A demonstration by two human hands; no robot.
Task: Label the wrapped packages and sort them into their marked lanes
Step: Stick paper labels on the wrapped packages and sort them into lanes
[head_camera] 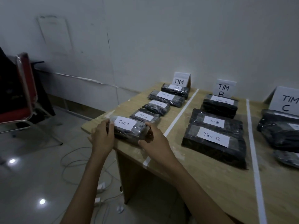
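Setting the package (127,129) marked TIM A at the near end of its lane. My left hand (102,136) and right hand (155,139) grip its ends, fingers (108,126) curled round. Best squared with the row (156,106) behind, left of the tape line (178,117), clear of the tabletop (210,175) edge.

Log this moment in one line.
left hand and right hand: gripping package ends | label: TIM A | spot: lane A, near table edge
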